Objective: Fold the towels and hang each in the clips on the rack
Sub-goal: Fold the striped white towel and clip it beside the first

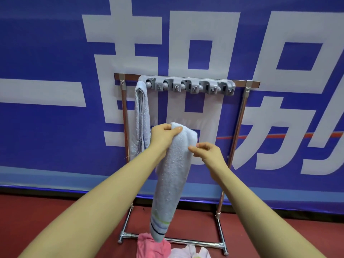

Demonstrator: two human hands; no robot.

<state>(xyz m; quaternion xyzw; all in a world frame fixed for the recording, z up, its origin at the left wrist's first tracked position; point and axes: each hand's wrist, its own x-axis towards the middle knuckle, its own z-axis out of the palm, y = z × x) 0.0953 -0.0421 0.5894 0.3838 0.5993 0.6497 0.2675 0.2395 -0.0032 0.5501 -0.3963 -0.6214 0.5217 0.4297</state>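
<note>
Metal rack stands against a blue banner with big white characters. Grey clip bar runs along the top rail, a row of clips on it. Leftmost clip holds one folded pale-blue towel, hanging straight down beside the rack's left post. The other clips hold nothing.

Left hand closed on the top of a second pale-blue towel; thumb and fingers pinch the folded upper edge. The towel drapes over and falls long below the fingers, striped end low, near the bottom rail. It is held in front of the rack, below the clip bar and not touching it.

Right hand just right of the fold. Its fingers are loosely curled, fingertips at the towel's right edge; whether they actually grip cloth, I cannot tell.

Hanging towel sits just left of and behind the left hand's knuckles.

On the red floor, below the held towel's end: a crumpled pink towel, lying partly over the bottom rail, and a paler cloth just beside it to the right.
</note>
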